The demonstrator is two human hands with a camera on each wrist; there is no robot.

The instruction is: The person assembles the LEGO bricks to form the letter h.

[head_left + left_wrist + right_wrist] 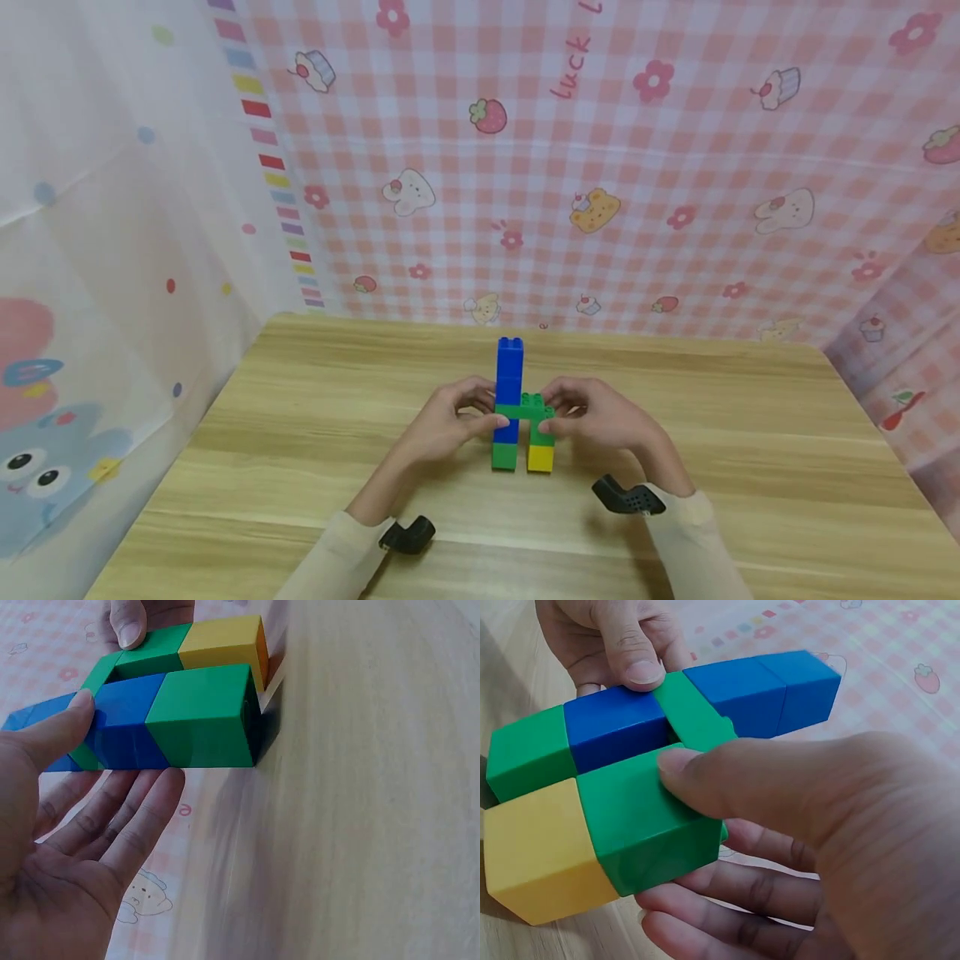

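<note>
An h-shaped structure of building blocks stands on the table before me. Its taller left column has a green block (199, 720) at the bottom, then a blue block (615, 724), a flat green block (694, 716) reaching across, and more blue blocks (510, 371) on top. The shorter right column is a green block (645, 817) over a yellow block (540, 458). My left hand (446, 421) grips the left column at the flat block's level, thumb in front and fingers behind. My right hand (603, 412) holds the right column's green block between thumb and fingers.
The structure's base meets the wood-grain table (300, 500). Behind the table hangs a pink checked cloth (450, 250) with printed figures, and a white printed cloth (202, 208) hangs at the left. A black wrist device (408, 536) sits at each cuff.
</note>
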